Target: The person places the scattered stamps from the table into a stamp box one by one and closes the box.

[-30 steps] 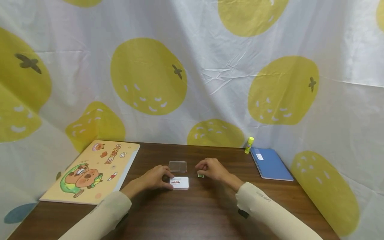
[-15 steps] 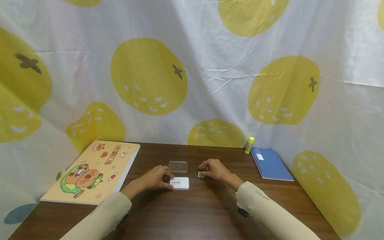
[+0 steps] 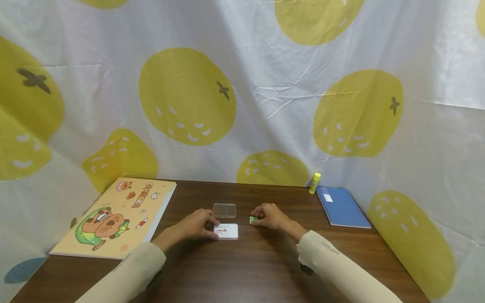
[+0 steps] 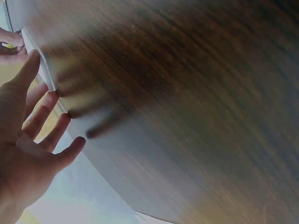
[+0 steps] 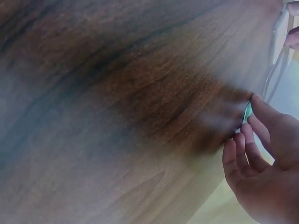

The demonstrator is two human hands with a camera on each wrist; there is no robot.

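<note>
On the brown table in the head view lies a flat white case [image 3: 226,231] with a clear rim and a small red print. My left hand [image 3: 197,224] holds its left end, the thumb at the near corner. Just beyond it lies a clear flat lid-like tray [image 3: 224,210], split by a line into two parts. To the right, my right hand [image 3: 272,216] pinches a small green square with a pale border [image 3: 253,220] between thumb and finger. The right wrist view shows only a sliver of the green square [image 5: 247,111]; fingers hide the rest.
At left lies a large orange folder [image 3: 125,214] with cartoon capybaras. A yellow glue stick [image 3: 315,183] stands at the back right beside a blue spiral notebook [image 3: 342,206]. A lemon-patterned curtain [image 3: 261,84] encloses the table's back and sides.
My right hand has shifted slightly right and its grip on the green square has changed, so more of the square shows. My left hand and the white case have stayed in place.
</note>
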